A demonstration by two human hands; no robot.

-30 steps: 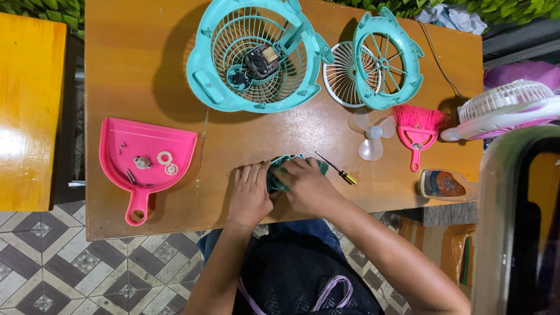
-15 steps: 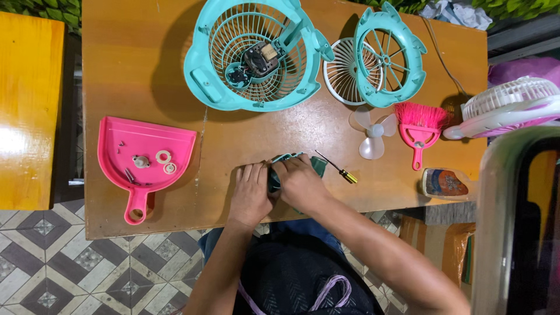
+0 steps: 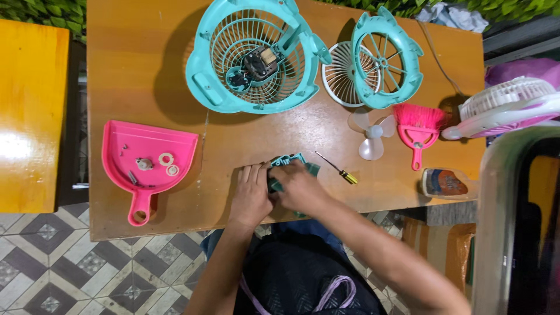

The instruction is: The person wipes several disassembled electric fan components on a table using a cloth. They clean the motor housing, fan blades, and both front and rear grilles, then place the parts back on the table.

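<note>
here, label by label, is what we see from the head camera.

left hand: our left hand (image 3: 251, 195) lies flat, palm down, on the desk (image 3: 146, 76) near its front edge, fingers together; its fingertips touch the left side of the small teal plastic part (image 3: 290, 165). we see no closed grip here, only a flat press.

right hand: our right hand (image 3: 300, 188) covers the teal part from the right and from above, fingers curled over it in a holding grip.

teal part: it sits on the desk at the front middle, between both hands, mostly hidden; only its upper edge and a corner show.

screwdriver: a thin screwdriver (image 3: 337, 168) with a yellow handle lies just beside the right hand, apart from it, slanting down to the right.

fan housing: a large teal fan housing (image 3: 254, 55) with its motor (image 3: 256, 64) exposed lies at the back of the desk.

front ring: a smaller teal ring (image 3: 385, 58) leans over a white grille (image 3: 341, 73) to the right of the housing.

blade: a clear fan blade (image 3: 370, 131) lies below the ring, just beside a pink brush (image 3: 416, 131).

dustpan: a pink dustpan (image 3: 146, 160) on the left holds small white rings and screws, well apart from the hands.

bottle: a flat bottle (image 3: 443, 184) lies at the right front corner.

other fan: a white and pink fan (image 3: 507, 108) stands past the desk's right edge.
</note>
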